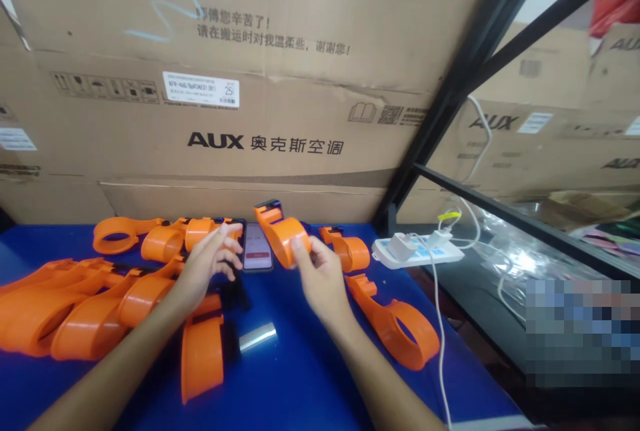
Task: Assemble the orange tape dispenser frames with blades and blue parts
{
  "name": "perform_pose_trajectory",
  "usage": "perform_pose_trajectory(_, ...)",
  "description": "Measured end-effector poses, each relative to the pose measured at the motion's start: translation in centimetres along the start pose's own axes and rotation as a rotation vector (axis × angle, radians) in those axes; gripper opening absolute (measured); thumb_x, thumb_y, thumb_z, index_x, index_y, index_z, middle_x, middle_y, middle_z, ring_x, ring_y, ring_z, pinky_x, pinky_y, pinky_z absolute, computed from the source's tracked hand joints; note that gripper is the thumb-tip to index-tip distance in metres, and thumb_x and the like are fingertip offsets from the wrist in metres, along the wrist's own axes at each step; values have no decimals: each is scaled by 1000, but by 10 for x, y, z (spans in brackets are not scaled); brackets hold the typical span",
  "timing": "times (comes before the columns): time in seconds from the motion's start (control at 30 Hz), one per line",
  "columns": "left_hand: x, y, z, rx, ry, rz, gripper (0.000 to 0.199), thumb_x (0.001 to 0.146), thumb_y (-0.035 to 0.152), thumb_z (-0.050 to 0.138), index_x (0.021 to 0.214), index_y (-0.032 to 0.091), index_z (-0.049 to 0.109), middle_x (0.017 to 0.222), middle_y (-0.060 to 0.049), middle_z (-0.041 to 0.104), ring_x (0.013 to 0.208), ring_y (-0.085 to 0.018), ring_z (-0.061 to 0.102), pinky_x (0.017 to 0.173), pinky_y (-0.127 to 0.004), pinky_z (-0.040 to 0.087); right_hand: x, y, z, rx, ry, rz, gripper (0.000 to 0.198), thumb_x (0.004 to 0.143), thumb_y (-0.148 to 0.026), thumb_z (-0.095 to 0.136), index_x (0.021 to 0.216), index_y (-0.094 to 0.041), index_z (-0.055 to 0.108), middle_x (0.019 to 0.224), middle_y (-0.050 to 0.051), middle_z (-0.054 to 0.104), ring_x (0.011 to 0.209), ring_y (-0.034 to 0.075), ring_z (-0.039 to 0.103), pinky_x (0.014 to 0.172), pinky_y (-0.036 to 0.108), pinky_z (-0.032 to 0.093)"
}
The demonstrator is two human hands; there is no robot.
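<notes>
My right hand [320, 267] grips an orange plastic tape dispenser [287, 239] by its round ring, held up over the blue table with its dark end pointing up and left. My left hand [213, 261] is raised with fingers apart and holds nothing. It is between a row of orange dispensers [163, 243] at the back and a phone [257, 247] with a lit screen. More dispensers [95, 324] lie close together under and left of my left forearm. One dispenser [203, 359] with a black end lies nearer me, beside a shiny silver strip [258, 336].
Two more orange dispensers lie on the right, one at the back [354, 253] and one nearer [400, 331]. A white power strip [420, 251] with plugs and cables sits at the table's right edge. Large cardboard boxes [280, 104] stand behind, beside a black metal frame [450, 97].
</notes>
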State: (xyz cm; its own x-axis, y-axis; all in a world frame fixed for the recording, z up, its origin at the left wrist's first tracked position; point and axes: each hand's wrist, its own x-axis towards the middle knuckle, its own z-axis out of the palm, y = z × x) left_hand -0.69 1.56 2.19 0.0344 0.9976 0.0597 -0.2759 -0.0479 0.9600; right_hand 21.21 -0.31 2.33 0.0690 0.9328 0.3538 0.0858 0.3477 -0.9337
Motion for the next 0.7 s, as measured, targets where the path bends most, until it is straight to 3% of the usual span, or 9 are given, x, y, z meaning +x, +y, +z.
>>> perform_pose_trajectory(0.13, 3, -1, -5, 3, 23, 35, 52, 90, 57, 69, 120, 15, 67, 81, -3, 68, 56, -14, 66, 46, -22, 50, 12, 16, -9, 112, 47, 173, 49, 92, -67, 58, 98, -20, 71, 92, 6, 72, 80, 22, 66, 64, 30, 55)
perform_pose_trajectory(0.27, 6, -4, -10, 22, 33, 53, 43, 87, 51, 74, 112, 15, 69, 79, -2, 68, 57, -14, 66, 47, -22, 48, 15, 30, -9, 55, 52, 268, 39, 91, -60, 59, 94, -21, 67, 86, 3, 69, 78, 20, 64, 57, 26, 49)
perform_pose_trajectory(0.4, 7, -1, -12, 40, 25, 93, 34, 88, 45, 74, 106, 17, 71, 78, -2, 68, 58, -14, 65, 48, -23, 48, 15, 38, -7, -45, 10, 289, 35, 94, -54, 52, 98, -21, 64, 83, 2, 66, 75, 19, 62, 54, 24, 48)
perform_pose_trajectory(0.53, -9, 14, -17, 85, -63, 189, 26, 93, 44, 69, 105, 20, 72, 80, -3, 69, 63, -17, 66, 51, -25, 51, 15, 43, -7, -128, -61, 263, 33, 96, -50, 52, 108, -21, 61, 76, -1, 64, 60, 17, 60, 46, 23, 42)
perform_pose_trajectory(0.6, -29, 22, -24, 238, -127, 241, 24, 96, 43, 65, 107, 23, 73, 84, -4, 71, 70, -19, 69, 58, -29, 55, 15, 46, -8, -210, -99, 185, 33, 97, -46, 51, 117, -21, 59, 76, -1, 66, 56, 16, 60, 48, 25, 45)
perform_pose_trajectory(0.7, -72, 28, -39, 726, -262, 326, 29, 95, 38, 67, 122, 33, 73, 108, -6, 77, 96, -26, 73, 84, -41, 62, 13, 47, -8, -361, -101, 22, 37, 98, -41, 52, 128, -21, 57, 87, 4, 73, 66, 19, 67, 63, 32, 55)
